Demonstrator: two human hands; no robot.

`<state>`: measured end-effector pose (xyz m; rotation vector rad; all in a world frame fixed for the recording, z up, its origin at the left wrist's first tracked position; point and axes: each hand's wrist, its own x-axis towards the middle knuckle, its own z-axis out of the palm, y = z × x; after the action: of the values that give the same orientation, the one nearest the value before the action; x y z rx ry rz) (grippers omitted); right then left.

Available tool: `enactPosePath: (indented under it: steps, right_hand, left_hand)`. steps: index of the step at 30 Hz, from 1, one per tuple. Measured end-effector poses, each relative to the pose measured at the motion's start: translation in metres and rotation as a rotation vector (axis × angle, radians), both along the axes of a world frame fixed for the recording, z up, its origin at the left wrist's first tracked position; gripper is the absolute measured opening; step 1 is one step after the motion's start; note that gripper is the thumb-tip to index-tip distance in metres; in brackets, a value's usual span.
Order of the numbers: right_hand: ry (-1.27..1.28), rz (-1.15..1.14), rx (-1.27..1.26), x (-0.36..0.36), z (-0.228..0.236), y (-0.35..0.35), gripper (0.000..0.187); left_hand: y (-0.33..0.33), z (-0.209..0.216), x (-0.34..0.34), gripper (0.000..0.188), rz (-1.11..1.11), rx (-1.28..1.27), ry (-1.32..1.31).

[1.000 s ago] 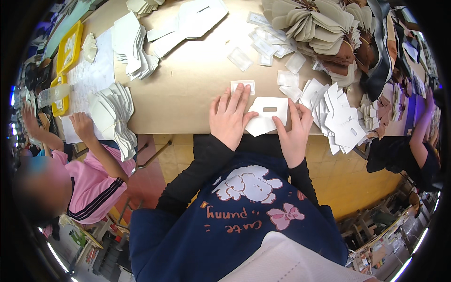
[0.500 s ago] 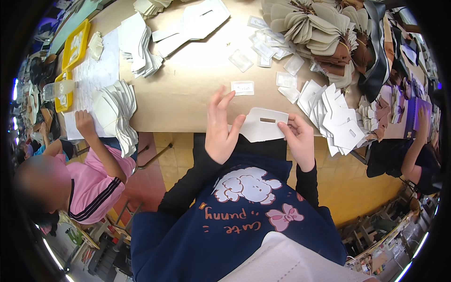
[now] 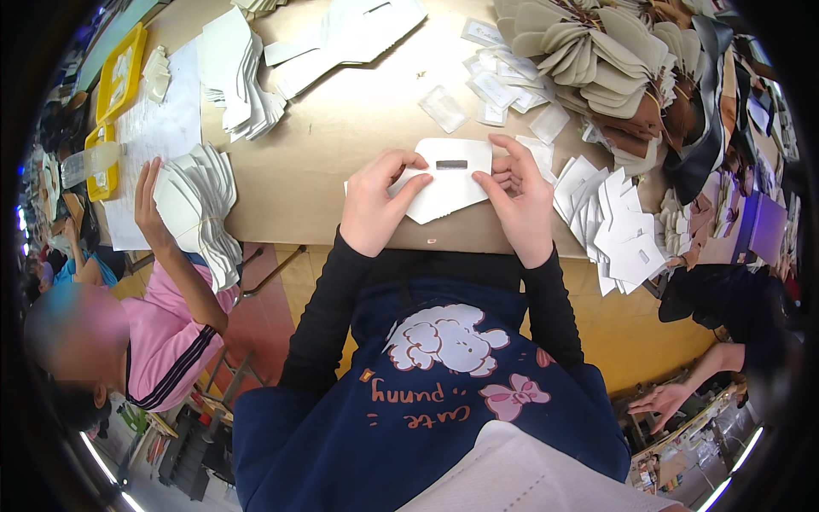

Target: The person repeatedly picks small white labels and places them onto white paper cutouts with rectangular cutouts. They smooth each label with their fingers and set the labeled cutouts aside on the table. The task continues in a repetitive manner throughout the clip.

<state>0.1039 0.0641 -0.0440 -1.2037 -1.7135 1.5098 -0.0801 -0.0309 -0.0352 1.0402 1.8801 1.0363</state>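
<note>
A white flat panel (image 3: 452, 192) with a narrow rectangular slot is held level over the near part of the table. My left hand (image 3: 380, 200) pinches its left side between thumb and forefinger. On the right side, my right hand (image 3: 518, 203) has its thumb on the panel's face and its fingers curled at the edge. Through the slot (image 3: 452, 165) a dark grey strip shows; I cannot tell what lies beneath. Small clear packets with pale labels (image 3: 503, 81) lie scattered beyond my right hand. Beside that hand rests a fanned stack of slotted white panels (image 3: 618, 226).
Bundled beige and brown pieces (image 3: 606, 55) are heaped at the far right. More white panels stand at the back left (image 3: 235, 77) and as a tied bundle (image 3: 200, 205) nearer. Yellow trays (image 3: 117, 72) sit at the left. A co-worker in pink (image 3: 175, 341) sits on my left.
Both hands have moved forward over the table with the white panel. My left hand, spread beside it before, now grips its left side. The label packet ahead is no longer visible.
</note>
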Motion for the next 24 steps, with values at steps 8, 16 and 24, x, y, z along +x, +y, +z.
enactPosePath:
  steps: [8,16,24]
  right_hand:
    - [-0.203,0.201,0.206,0.002,0.0,0.014,0.021]
    - [-0.252,0.208,0.171,0.001,-0.002,0.013,0.025]
    - [-0.272,0.208,0.154,0.0,0.0,0.014,0.026]
  left_hand:
    - [0.004,-0.005,0.006,0.014,0.027,-0.029,0.056]
    - [0.005,-0.002,0.008,0.012,0.079,-0.144,-0.009]
    - [0.009,0.003,0.007,0.012,0.06,-0.162,0.042]
